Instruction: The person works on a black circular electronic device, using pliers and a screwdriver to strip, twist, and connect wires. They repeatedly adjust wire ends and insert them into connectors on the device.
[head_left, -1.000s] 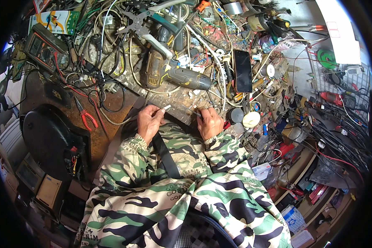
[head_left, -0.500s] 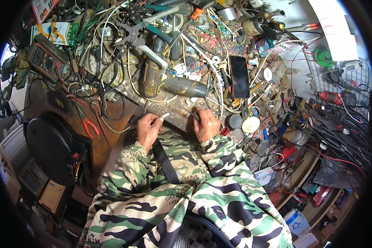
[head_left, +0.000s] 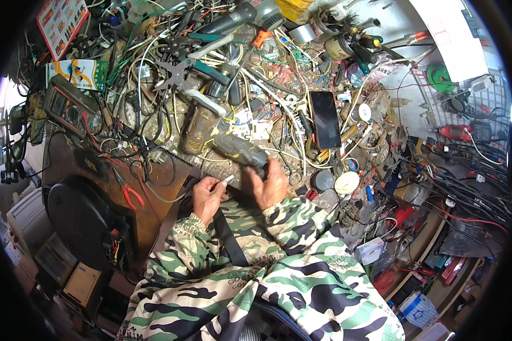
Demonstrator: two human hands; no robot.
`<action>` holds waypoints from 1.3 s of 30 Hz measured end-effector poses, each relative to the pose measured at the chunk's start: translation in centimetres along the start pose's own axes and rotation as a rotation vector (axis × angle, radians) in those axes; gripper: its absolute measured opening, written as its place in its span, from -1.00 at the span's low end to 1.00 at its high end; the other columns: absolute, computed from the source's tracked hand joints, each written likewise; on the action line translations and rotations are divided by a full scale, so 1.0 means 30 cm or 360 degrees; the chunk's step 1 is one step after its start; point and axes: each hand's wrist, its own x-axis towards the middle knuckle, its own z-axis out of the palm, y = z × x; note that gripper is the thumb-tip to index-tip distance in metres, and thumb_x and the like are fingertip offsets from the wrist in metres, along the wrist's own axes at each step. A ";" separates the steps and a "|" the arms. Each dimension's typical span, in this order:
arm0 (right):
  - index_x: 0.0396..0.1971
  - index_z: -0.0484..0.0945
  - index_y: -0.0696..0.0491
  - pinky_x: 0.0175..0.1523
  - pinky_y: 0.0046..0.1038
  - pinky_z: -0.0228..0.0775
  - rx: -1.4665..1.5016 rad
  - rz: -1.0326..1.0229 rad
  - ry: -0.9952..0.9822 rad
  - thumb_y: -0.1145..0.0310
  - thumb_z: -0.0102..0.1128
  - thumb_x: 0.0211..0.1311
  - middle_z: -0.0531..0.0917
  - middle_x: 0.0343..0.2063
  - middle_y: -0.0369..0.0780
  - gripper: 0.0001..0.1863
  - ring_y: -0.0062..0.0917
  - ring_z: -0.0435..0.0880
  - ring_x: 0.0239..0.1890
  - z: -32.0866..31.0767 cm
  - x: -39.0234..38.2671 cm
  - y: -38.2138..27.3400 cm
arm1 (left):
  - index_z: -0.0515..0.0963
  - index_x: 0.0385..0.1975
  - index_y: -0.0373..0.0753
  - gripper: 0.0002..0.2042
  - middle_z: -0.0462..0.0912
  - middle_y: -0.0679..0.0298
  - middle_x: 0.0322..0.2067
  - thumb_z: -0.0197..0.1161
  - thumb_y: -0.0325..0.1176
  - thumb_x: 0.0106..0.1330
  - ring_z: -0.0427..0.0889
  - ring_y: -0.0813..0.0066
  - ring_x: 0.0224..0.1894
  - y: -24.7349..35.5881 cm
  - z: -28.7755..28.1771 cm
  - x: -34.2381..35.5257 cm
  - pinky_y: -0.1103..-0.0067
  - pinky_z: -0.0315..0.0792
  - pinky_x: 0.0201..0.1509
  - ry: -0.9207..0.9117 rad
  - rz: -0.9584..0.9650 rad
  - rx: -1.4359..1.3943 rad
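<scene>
Between the thumb and fingers of my left hand point(head_left: 209, 196) is a small white piece point(head_left: 228, 180), pinched at the bench's near edge; its kind is too small to tell. My right hand point(head_left: 271, 186) has thumb and fingers around the near end of a dusty black-and-yellow cordless drill point(head_left: 233, 146). The drill lies on the bench in front of both hands, and its near end is partly covered by my fingers. Beyond it rest green-and-grey pliers-like tools point(head_left: 207, 71). To the right of the drill lies a black phone point(head_left: 325, 120).
Tangled cables and small parts cover the bench. Red-handled pliers point(head_left: 132, 196) and a multimeter point(head_left: 73, 105) lie left. A round black casing point(head_left: 77, 219) stands near my left arm. A dark round lid point(head_left: 322, 181) and cream disc point(head_left: 347, 183) sit right of my right hand.
My right hand has left the near edge, where it held a thin tool, and now grips the drill's end. The drill has shifted toward me. My left hand still pinches the white piece.
</scene>
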 end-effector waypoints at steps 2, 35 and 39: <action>0.02 0.44 0.23 -0.26 -0.18 0.54 0.0009 0.0087 -0.0120 0.36 0.38 0.18 0.65 -0.34 0.13 -0.53 0.06 0.69 -0.33 0.050 -0.038 -0.033 | 0.53 -0.35 -0.35 -0.87 0.60 0.35 -0.51 0.24 -0.42 0.38 0.55 0.65 -0.56 0.003 -0.002 -0.008 0.68 0.41 -0.47 0.0008 -0.0034 -0.0019; -0.01 0.59 0.08 -0.26 -0.09 0.52 -0.0374 -0.0052 -0.0228 0.40 0.17 0.22 0.66 -0.45 0.10 -0.68 0.05 0.68 -0.38 -0.084 0.357 0.014 | 0.54 -0.38 -0.42 -0.84 0.62 0.29 -0.52 0.29 -0.43 0.34 0.58 0.62 -0.54 0.034 0.002 -0.012 0.63 0.47 -0.44 0.0021 -0.0028 0.0046; -0.22 0.57 0.13 -0.32 -0.07 0.50 -0.0538 -0.0196 -0.0346 0.38 0.22 0.18 0.64 -0.50 0.08 -0.80 0.05 0.65 -0.45 -0.088 0.334 0.030 | 0.53 -0.38 -0.42 -0.84 0.62 0.29 -0.51 0.28 -0.43 0.35 0.58 0.61 -0.53 0.022 -0.006 -0.012 0.63 0.48 -0.42 -0.0010 -0.0028 0.0016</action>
